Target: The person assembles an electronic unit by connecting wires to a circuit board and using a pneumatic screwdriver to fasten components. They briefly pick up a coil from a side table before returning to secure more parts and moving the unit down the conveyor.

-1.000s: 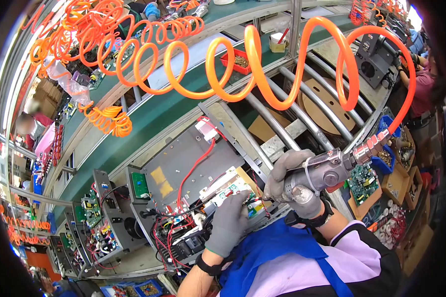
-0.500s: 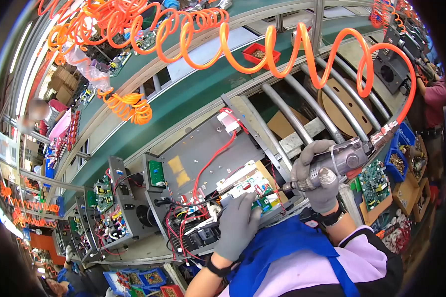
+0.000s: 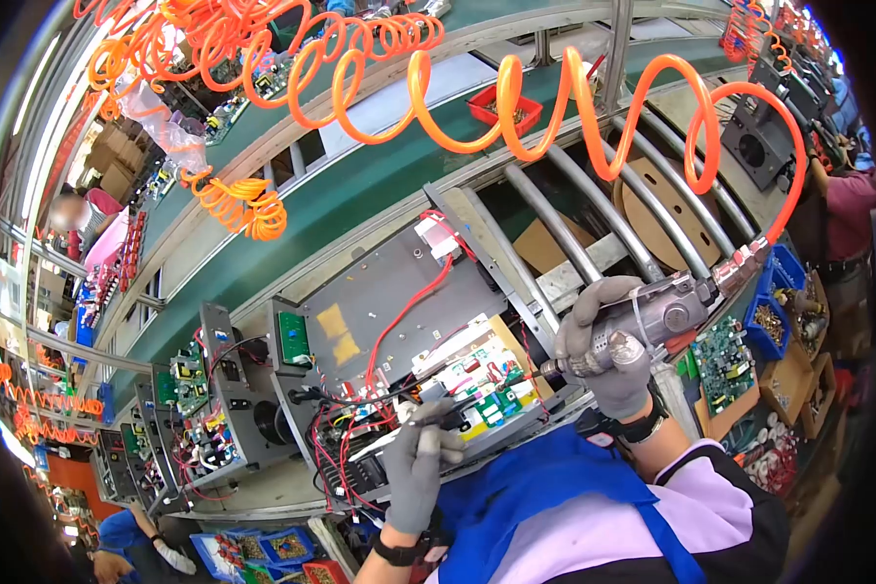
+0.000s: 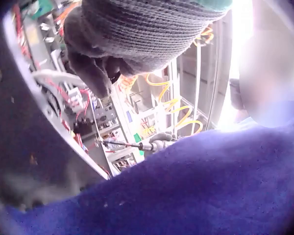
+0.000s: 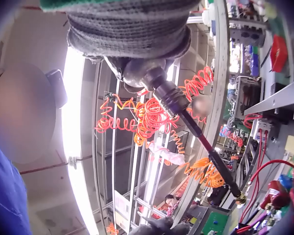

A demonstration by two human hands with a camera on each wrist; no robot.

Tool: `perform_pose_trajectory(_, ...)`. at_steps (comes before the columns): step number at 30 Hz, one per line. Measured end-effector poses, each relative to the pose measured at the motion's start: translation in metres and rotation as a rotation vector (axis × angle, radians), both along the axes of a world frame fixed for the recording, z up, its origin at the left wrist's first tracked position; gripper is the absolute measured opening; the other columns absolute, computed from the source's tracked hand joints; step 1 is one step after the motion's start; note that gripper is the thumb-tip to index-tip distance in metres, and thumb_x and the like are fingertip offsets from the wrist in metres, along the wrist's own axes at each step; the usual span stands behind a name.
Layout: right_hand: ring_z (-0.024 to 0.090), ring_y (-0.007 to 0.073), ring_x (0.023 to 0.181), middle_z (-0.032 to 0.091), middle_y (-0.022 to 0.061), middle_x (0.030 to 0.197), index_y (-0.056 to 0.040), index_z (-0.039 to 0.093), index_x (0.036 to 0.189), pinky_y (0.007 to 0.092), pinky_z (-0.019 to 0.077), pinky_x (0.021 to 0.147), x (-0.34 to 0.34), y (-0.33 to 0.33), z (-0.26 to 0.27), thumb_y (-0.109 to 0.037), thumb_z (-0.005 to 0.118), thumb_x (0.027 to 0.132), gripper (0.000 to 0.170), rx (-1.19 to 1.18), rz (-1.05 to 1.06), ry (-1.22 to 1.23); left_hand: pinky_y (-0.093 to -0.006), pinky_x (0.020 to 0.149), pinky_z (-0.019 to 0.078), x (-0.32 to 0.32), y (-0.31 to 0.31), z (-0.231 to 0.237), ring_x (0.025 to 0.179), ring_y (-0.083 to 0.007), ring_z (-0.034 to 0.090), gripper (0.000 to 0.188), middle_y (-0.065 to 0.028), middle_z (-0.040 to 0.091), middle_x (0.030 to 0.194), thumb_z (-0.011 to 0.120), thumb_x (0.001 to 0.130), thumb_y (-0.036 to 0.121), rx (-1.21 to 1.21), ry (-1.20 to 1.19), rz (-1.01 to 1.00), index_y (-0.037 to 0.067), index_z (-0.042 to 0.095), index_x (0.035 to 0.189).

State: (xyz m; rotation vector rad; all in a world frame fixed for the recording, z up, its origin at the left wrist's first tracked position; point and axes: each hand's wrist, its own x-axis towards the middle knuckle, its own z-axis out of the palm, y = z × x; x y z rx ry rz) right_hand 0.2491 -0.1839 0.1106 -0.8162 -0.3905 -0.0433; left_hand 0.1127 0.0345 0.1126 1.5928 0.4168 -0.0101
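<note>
My gloved right hand [image 3: 608, 346] grips an air screwdriver [image 3: 657, 316], fed by a coiled orange hose [image 3: 516, 97]. The tool's long dark bit [image 5: 206, 142] points at the circuit board [image 3: 492, 384] inside an open grey metal case [image 3: 380, 292]. A small brass-coloured piece [image 5: 240, 199] shows at the bit's tip. My gloved left hand [image 3: 419, 462] is over the near edge of the case, beside the board and red wires. Its fingers bend inward, with the thumb close to them in the left wrist view; I cannot tell whether they pinch something small.
More cases with circuit boards [image 3: 229, 399] line up on the left. Metal rollers [image 3: 618, 224] lie beyond the case on the right. Blue bins of screws [image 3: 769, 321] and a loose green board [image 3: 722, 365] stand at the right. A green conveyor [image 3: 360, 180] runs behind.
My left hand has drawn back from the board toward the case's near left side, and its fingers have bent. The screwdriver, still in my right hand, has its bit over the board's right end.
</note>
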Motion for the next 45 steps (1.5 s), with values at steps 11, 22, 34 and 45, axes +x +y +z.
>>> perform_pose_trajectory(11, 0.057, 0.0151, 0.06, 0.055, 0.0086, 0.097, -0.0077, 0.047, 0.121, 0.0349, 0.0535, 0.061, -0.004, 0.001, -0.002, -0.03, 0.072, 0.085, 0.048, -0.003, -0.023, -0.018, -0.0442, 0.057, 0.0518, 0.034, -0.013, -0.013, 0.067, -0.0311, 0.068, 0.019, -0.0104, 0.068, 0.073, 0.057, 0.091, 0.026, 1.205, 0.037, -0.662, 0.01, 0.067, 0.087)
perform_pose_trajectory(22, 0.06, 0.0172, 0.064, 0.056, 0.0096, 0.096, -0.0071, 0.048, 0.119, 0.036, 0.0547, 0.062, -0.009, 0.007, -0.006, -0.029, 0.077, 0.082, 0.051, 0.007, -0.018, 0.081, -0.0481, 0.059, 0.0512, 0.053, -0.015, -0.019, 0.069, -0.0317, 0.068, 0.022, -0.0117, 0.068, 0.073, 0.054, 0.089, 0.027, 1.192, 0.129, -0.845, 0.01, 0.066, 0.084)
perform_pose_trajectory(34, 0.065, 0.0117, 0.079, 0.061, 0.0061, 0.092, -0.0026, 0.056, 0.107, 0.0278, 0.0547, 0.071, -0.009, 0.007, 0.003, -0.003, 0.069, 0.082, 0.028, -0.406, 0.104, -0.019, -0.0512, 0.064, 0.0515, 0.067, -0.009, -0.032, 0.073, -0.0373, 0.067, 0.018, -0.017, 0.067, 0.077, 0.055, 0.085, 0.02, 1.08, 0.006, -0.954, 0.007, 0.066, 0.091)
perform_pose_trajectory(45, 0.058, 0.0075, 0.079, 0.06, 0.0022, 0.092, -0.007, 0.058, 0.105, 0.0242, 0.05, 0.071, -0.015, 0.014, -0.011, -0.002, 0.072, 0.08, 0.03, -0.542, 0.042, -0.016, -0.0512, 0.064, 0.0517, 0.089, -0.011, -0.026, 0.072, -0.0388, 0.067, 0.017, -0.0182, 0.067, 0.076, 0.056, 0.082, 0.016, 1.119, 0.016, -1.197, 0.007, 0.067, 0.091)
